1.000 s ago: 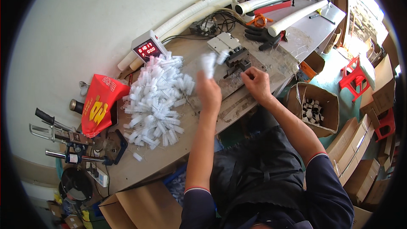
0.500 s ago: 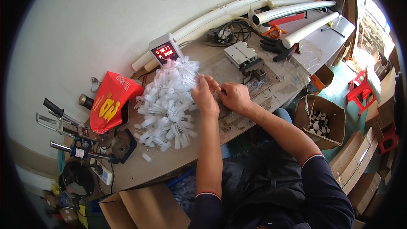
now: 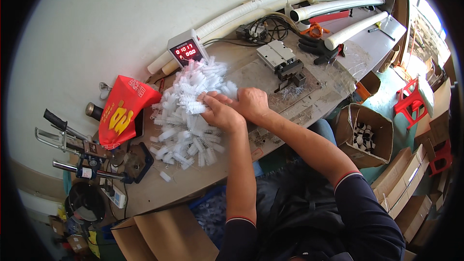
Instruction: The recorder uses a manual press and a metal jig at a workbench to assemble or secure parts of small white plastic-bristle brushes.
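Observation:
A heap of small white spiral-bristle brushes (image 3: pixel 186 111) lies on the worktable. My left hand (image 3: pixel 223 115) rests against the heap's right side, fingers stretched out over the brushes. Close beside it, touching it, my right hand (image 3: pixel 252 104) is bent at the knuckles. Its fingertips are hidden, so whether it holds a brush cannot be seen. Right of the hands, a metal clamping fixture (image 3: pixel 281 63) sits on a plate with loose bristle scraps around it. Behind the heap stands a box with a red digital display (image 3: pixel 187 50).
A red bag (image 3: pixel 123 111) and a lever press (image 3: pixel 92 157) stand left of the heap. White tubes (image 3: pixel 357 31) and a black glove (image 3: pixel 319 50) lie toward the far right. An open carton (image 3: pixel 365 137) with black-and-white pieces stands below the table's right edge; another carton (image 3: pixel 166 234) is near my left.
Both hands have moved left and slightly down from near the heap's right edge onto the brushes. The left hand's fingers now point left, and the upper part of the heap has shifted.

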`<state>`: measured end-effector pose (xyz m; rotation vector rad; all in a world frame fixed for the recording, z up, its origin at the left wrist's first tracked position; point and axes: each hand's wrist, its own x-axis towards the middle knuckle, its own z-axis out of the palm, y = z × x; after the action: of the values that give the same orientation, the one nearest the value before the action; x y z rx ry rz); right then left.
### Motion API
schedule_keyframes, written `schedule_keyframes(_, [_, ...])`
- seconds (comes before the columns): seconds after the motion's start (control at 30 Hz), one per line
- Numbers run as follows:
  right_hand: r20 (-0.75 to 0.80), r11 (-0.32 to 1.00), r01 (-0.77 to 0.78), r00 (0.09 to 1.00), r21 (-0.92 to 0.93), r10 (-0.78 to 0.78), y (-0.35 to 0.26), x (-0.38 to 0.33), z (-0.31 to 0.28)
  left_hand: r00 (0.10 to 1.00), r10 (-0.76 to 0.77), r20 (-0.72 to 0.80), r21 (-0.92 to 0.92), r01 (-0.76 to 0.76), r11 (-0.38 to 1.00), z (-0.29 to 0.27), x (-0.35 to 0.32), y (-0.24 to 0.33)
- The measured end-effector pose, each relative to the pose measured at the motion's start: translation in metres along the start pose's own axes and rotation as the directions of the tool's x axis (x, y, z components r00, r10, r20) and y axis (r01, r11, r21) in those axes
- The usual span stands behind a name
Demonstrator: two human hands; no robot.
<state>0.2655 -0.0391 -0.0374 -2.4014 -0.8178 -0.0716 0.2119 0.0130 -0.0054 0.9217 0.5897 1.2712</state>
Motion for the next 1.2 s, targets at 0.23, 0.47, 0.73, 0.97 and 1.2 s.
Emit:
schedule_keyframes(0.23, [-0.030, 0.997, -0.061, 0.998, 0.043, 0.062, 0.005, -0.009, -0.012, 0.999, 0.028, 0.020, 0.028, -0.029, 0.999, -0.003, 0.003, -0.006])
schedule_keyframes(0.47, [0.029, 0.999, -0.043, 0.999, -0.023, 0.044, 0.008, 0.003, -0.010, 1.000, -0.008, 0.007, 0.039, 0.007, 0.999, 0.005, -0.006, -0.005])
schedule_keyframes(0.73, [0.017, 0.998, -0.058, 0.998, 0.007, 0.058, 0.012, -0.001, -0.010, 0.999, 0.030, 0.031, 0.073, -0.032, 0.997, 0.000, -0.003, -0.007])
schedule_keyframes(0.97, [-0.088, 0.995, 0.073, 0.994, 0.073, -0.067, 0.025, -0.018, -0.013, 1.000, 0.001, 0.016, 0.119, -0.003, 0.993, 0.002, -0.005, -0.004])
schedule_keyframes(1.2, [-0.034, 0.982, 0.095, 0.995, 0.161, -0.090, 0.048, -0.045, -0.038, 0.998, 0.002, 0.056, 0.120, -0.008, 0.993, 0.005, -0.008, -0.008])
